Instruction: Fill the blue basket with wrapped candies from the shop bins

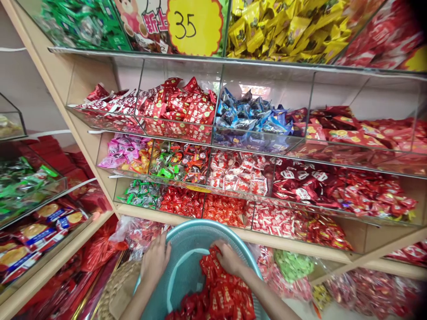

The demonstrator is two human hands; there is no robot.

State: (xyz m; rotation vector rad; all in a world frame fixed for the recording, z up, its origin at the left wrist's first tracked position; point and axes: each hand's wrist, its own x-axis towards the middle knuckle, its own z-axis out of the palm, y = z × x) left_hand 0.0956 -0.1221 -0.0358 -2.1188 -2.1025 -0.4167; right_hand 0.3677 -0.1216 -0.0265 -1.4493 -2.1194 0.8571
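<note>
A teal plastic basket (pixel 187 226) with mesh sides stands below the shelves, close in front of me. My left hand (pixel 155 260) grips its rim on the left side. Inside it, red-wrapped candies (pixel 227 291) with gold print are heaped toward the right and bottom. My right hand (pixel 227 258) reaches into the basket over its right side, fingers curled on the upper part of this heap. Its fingertips are partly hidden, and how many candies it holds cannot be made out. Part of the basket's pale inner wall shows on the left.
Shelves with clear bins rise ahead, holding red candies (pixel 182 202), blue packets (pixel 247 113) and yellow packets (pixel 290 31). A yellow price tag (pixel 195 26) reads 35. A woven straw item (pixel 115 286) lies left of the basket. Bagged sweets (pixel 293 264) sit under the bottom shelf.
</note>
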